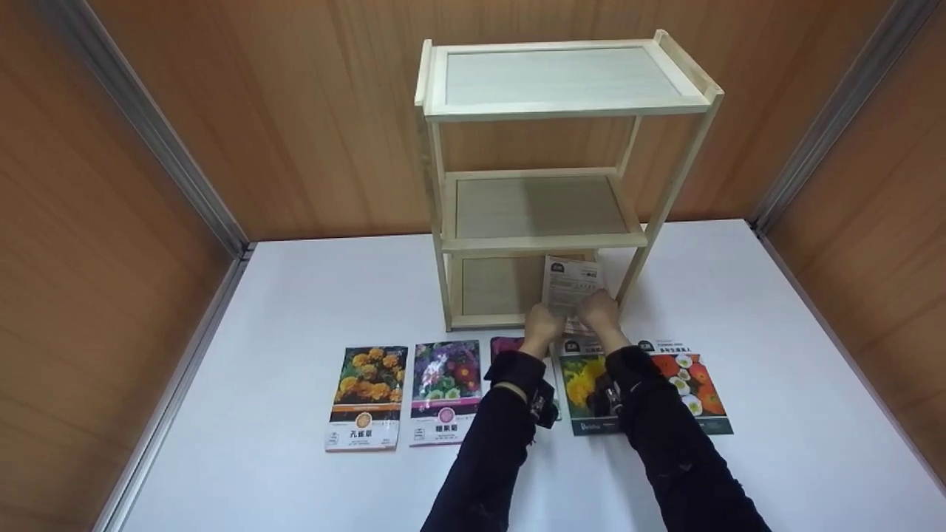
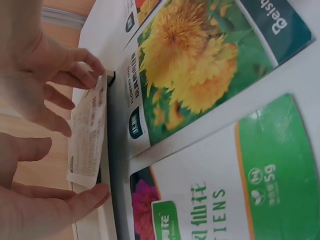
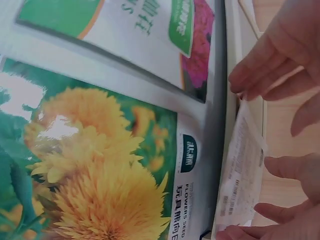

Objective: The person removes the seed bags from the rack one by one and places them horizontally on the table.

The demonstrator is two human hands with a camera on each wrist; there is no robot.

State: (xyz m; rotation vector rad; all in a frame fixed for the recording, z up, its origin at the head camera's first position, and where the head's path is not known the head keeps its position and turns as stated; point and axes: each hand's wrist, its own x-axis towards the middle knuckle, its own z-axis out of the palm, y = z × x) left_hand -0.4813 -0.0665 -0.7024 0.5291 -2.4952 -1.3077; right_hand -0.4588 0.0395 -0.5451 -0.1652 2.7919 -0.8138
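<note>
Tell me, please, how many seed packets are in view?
6. One packet is held upright by both hands at the shelf's bottom tier. Five lie in a row on the table: marigold, purple, pink partly under the left arm, sunflower, orange-white. Arms may hide more.

Hidden under the sleeves
The pink-flowered packet point(image 1: 505, 347) just left of the hands is mostly covered by the left sleeve; the white packet's point(image 1: 570, 287) print is too small to read.
</note>
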